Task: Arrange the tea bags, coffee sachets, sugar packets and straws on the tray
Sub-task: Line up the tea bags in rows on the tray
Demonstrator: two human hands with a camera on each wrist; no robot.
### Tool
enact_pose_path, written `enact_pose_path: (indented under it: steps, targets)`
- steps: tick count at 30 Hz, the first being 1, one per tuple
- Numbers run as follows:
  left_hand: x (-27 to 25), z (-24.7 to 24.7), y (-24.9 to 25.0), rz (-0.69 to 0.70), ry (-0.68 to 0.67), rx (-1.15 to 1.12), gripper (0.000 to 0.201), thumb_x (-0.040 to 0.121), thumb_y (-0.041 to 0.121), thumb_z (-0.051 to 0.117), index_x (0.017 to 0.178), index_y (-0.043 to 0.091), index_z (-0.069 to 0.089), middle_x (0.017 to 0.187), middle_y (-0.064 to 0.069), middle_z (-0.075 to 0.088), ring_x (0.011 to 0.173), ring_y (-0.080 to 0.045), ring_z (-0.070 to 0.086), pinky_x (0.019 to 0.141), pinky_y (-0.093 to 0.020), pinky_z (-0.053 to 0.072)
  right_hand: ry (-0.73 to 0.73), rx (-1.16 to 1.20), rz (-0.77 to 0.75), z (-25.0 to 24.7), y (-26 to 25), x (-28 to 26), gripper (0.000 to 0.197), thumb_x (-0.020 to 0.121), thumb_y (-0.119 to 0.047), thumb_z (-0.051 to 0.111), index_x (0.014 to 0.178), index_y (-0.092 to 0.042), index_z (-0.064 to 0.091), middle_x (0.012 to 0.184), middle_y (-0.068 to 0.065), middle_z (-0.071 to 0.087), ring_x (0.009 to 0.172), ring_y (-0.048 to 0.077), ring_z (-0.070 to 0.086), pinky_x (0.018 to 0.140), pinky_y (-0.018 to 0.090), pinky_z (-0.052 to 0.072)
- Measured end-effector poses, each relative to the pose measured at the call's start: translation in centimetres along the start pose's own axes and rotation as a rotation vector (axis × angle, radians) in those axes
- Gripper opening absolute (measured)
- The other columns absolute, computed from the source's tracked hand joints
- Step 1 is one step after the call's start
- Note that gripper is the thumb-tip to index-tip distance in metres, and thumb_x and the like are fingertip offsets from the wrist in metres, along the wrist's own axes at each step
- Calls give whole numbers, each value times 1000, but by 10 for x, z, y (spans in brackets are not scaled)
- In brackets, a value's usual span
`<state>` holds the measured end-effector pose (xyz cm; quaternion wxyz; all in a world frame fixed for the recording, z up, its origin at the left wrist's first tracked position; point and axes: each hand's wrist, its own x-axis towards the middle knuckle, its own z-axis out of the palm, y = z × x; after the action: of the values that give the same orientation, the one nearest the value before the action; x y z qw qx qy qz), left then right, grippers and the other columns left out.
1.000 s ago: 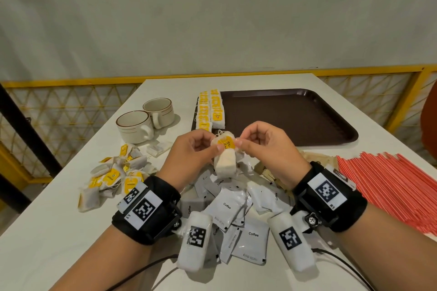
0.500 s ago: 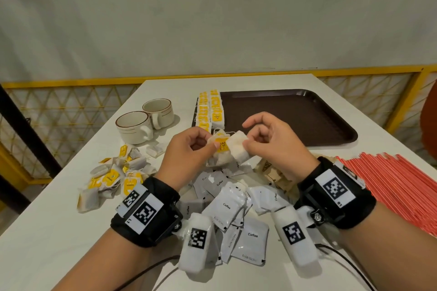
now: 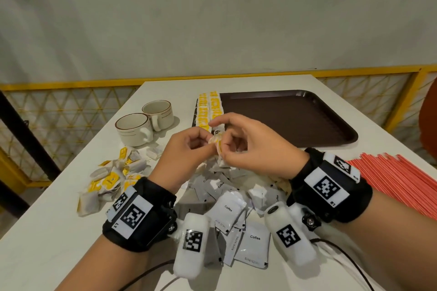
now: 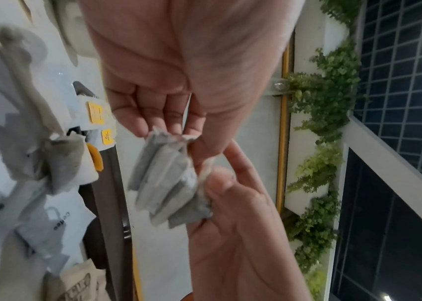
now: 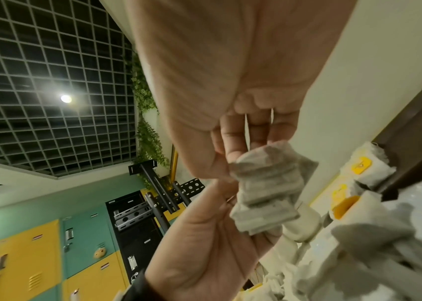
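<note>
Head view: nearest lies a heap of white coffee sachets on the table, under both wrists; a loose pile of yellow-tagged tea bags sits to the left, red straws to the right. Above the sachets, both hands meet on one tea bag, a crumpled pale pouch with a yellow tag, grey and folded in the wrist views. The left hand pinches it with curled fingers; the right hand pinches its other side, forefinger raised. Beyond stand two cups, and a brown tray with rows of tea bags along its left edge.
</note>
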<state>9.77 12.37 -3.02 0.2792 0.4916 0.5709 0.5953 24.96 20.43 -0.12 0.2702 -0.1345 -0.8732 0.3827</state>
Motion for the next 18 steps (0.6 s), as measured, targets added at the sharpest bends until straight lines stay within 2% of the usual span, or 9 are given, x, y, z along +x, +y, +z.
enact_pose_path:
  steps: [2,5,6,8,9,11,13,15,18]
  targets:
    - [1,-2,1,5,20,-37,5,81,5,68,81,5,63,68,-6,62,61,-12,56,58,-17,45,-21,112,24,-1,-3,4,44,87,-2,58,126,-19,48,81,8,68,82,27,63,79,33,51]
    - [1,-3,3,-30,33,-128,9,83,8,66,87,1,64,74,-11,63,61,-14,54,57,-19,45,47,200,72,-3,-5,11,42,87,3,50,123,-18,48,80,2,69,78,29,63,71,35,51]
    - [1,-3,4,-44,38,-166,8,84,9,64,88,2,64,75,-10,62,61,-14,53,57,-18,44,63,214,78,-3,-5,14,41,85,2,48,120,-20,48,79,1,69,78,35,62,72,42,51]
    - [3,-5,5,-59,64,-223,12,84,16,62,89,5,66,78,-13,61,67,-19,50,60,-21,43,57,213,84,-4,-7,19,41,82,-1,45,118,-20,48,80,2,69,84,43,61,84,55,51]
    - [3,-7,5,-60,75,-246,18,80,22,64,89,6,67,81,-16,60,72,-24,49,65,-25,43,42,214,90,-5,-9,21,41,83,1,44,120,-17,47,80,4,68,84,37,63,88,53,50]
    - [4,-9,7,-64,80,-286,28,69,28,69,89,8,68,85,-17,63,78,-26,54,73,-31,44,10,241,94,-8,-12,27,42,86,10,40,122,-11,44,81,7,65,79,21,64,85,37,53]
    - [5,-11,7,-62,62,-295,30,64,21,71,91,8,68,81,-6,71,73,-16,63,68,-23,50,-8,259,104,-11,-16,32,44,85,15,37,120,-12,45,81,8,63,76,17,63,75,27,52]
    - [6,-14,6,-47,83,-276,27,66,11,70,92,6,67,77,-2,72,65,-10,64,60,-18,50,40,327,143,-13,-15,38,42,86,16,34,114,-12,47,78,8,61,72,19,62,69,28,55]
    - [11,-28,3,-20,236,-246,17,78,2,68,94,8,67,84,-5,72,71,-12,65,62,-19,51,154,392,252,-16,0,48,28,89,13,39,98,-9,53,71,8,58,63,18,59,66,32,55]
